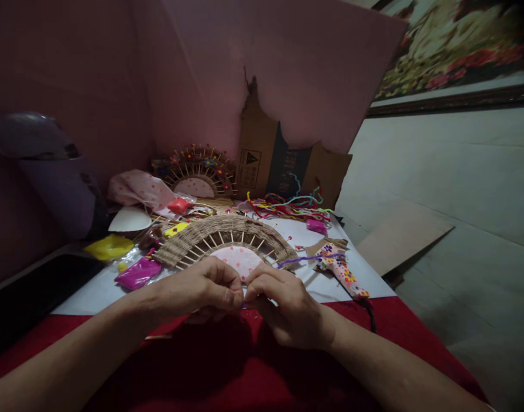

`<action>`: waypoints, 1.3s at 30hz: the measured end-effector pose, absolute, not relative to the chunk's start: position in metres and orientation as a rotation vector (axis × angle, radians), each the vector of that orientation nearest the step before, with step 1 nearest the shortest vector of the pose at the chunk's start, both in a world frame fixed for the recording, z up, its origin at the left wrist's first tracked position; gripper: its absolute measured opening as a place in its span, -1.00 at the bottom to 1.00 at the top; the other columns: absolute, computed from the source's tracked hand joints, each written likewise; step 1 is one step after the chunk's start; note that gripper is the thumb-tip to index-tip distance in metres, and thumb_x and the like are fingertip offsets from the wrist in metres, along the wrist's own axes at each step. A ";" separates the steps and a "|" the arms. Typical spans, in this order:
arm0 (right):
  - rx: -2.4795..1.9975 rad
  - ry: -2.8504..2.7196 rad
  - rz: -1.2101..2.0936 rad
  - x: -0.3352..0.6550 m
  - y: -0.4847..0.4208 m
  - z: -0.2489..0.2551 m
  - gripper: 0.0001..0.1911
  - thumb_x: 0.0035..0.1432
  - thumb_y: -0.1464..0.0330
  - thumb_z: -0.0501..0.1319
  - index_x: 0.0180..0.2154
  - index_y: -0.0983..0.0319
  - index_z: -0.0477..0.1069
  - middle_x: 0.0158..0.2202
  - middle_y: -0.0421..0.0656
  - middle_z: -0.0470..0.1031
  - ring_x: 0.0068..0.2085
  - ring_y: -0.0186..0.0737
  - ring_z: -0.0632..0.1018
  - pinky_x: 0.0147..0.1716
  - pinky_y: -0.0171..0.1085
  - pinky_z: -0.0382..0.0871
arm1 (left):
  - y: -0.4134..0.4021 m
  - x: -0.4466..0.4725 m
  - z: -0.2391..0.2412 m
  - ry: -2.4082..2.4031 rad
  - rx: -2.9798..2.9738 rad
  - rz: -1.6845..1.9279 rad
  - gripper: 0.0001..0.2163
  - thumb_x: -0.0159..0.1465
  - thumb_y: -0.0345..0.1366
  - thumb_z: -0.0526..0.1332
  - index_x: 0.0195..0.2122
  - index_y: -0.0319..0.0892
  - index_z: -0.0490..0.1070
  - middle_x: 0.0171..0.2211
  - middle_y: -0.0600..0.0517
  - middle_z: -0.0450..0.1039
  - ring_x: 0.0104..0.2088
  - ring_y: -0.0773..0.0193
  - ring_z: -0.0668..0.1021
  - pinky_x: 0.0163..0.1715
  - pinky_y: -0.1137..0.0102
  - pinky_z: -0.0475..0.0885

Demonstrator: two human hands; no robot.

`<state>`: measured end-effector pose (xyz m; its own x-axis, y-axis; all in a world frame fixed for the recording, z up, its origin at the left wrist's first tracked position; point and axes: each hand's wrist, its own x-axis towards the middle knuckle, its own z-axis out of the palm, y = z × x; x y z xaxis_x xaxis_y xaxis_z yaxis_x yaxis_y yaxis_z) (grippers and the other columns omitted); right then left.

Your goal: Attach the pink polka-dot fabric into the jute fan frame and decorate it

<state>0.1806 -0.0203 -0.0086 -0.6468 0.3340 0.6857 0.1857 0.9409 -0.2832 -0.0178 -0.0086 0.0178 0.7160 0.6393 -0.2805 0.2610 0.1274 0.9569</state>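
Note:
My left hand (pixel 206 289) and my right hand (pixel 283 303) meet fingertip to fingertip over the red cloth (pixel 227 366), both pinching one end of a purple yarn strand (pixel 305 259) that trails off to the right. Just beyond my hands lies a half-round woven fan (pixel 225 237) of sticks and brown cord with a pink dotted centre. A flower-patterned glue gun (pixel 341 269) rests right of the fan.
A second, decorated fan (pixel 199 171) leans at the back beside cardboard pieces (pixel 283 163). A tangle of coloured yarn (pixel 288 205) lies behind the fan. Magenta (pixel 137 273), yellow (pixel 110 247) and red (pixel 179 205) clay bags sit at left, near a dark phone (pixel 34 292).

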 end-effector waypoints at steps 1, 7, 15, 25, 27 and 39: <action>-0.393 -2.267 0.232 0.181 -0.020 -0.008 -0.85 0.09 0.57 0.06 -0.31 0.25 0.27 -0.36 -0.09 0.38 -0.33 -0.27 0.42 -0.36 -0.29 0.38 | -0.008 -0.017 0.017 0.784 1.452 0.369 -0.81 0.09 -0.21 0.24 -0.51 -0.23 0.33 -0.70 0.18 0.21 -0.74 0.49 0.16 -0.77 0.53 0.01; -0.504 -2.137 0.132 0.183 -0.019 -0.009 -0.82 0.08 0.59 0.07 -0.27 0.25 0.26 -0.37 -0.12 0.34 -0.32 -0.25 0.39 -0.39 -0.28 0.36 | -0.008 -0.011 0.014 0.778 1.539 0.642 -0.71 0.18 -0.08 0.15 -0.48 -0.23 0.33 -0.60 0.11 0.29 -0.67 0.45 0.29 -0.71 0.52 0.22; -0.510 -2.159 0.159 0.183 -0.018 -0.008 -0.78 0.09 0.61 0.04 -0.24 0.25 0.27 -0.34 -0.10 0.36 -0.29 -0.24 0.40 -0.35 -0.25 0.37 | -0.012 -0.008 0.018 0.871 1.655 0.608 -0.71 0.18 -0.08 0.13 -0.52 -0.21 0.26 -0.64 0.15 0.24 -0.71 0.47 0.25 -0.75 0.52 0.12; -0.510 -2.153 0.118 0.183 -0.017 -0.007 -0.81 0.09 0.61 0.03 -0.28 0.24 0.25 -0.36 -0.11 0.33 -0.31 -0.24 0.38 -0.36 -0.24 0.35 | -0.012 -0.007 0.015 0.852 1.640 0.638 -0.67 0.18 -0.04 0.13 -0.52 -0.23 0.30 -0.64 0.14 0.27 -0.72 0.48 0.26 -0.76 0.55 0.15; -0.529 -2.133 0.092 0.183 -0.017 -0.008 -0.81 0.09 0.61 0.04 -0.28 0.25 0.25 -0.36 -0.11 0.33 -0.29 -0.23 0.39 -0.34 -0.23 0.35 | -0.011 -0.006 0.014 0.840 1.616 0.698 -0.64 0.18 -0.02 0.12 -0.55 -0.24 0.31 -0.61 0.10 0.31 -0.70 0.47 0.30 -0.75 0.54 0.21; -0.567 -2.205 0.036 0.183 -0.016 -0.007 -0.83 0.09 0.61 0.05 -0.27 0.31 0.29 -0.34 -0.06 0.35 -0.30 -0.22 0.39 -0.34 -0.21 0.34 | -0.015 -0.007 0.017 0.861 1.620 0.655 -0.72 0.17 -0.08 0.15 -0.51 -0.21 0.29 -0.66 0.18 0.22 -0.71 0.49 0.21 -0.74 0.54 0.06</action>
<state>0.1833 -0.0165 -0.0070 -0.5465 0.4098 0.7303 0.3857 0.8973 -0.2149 -0.0073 -0.0153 0.0167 0.5781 0.8154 -0.0284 0.1900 -0.1007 0.9766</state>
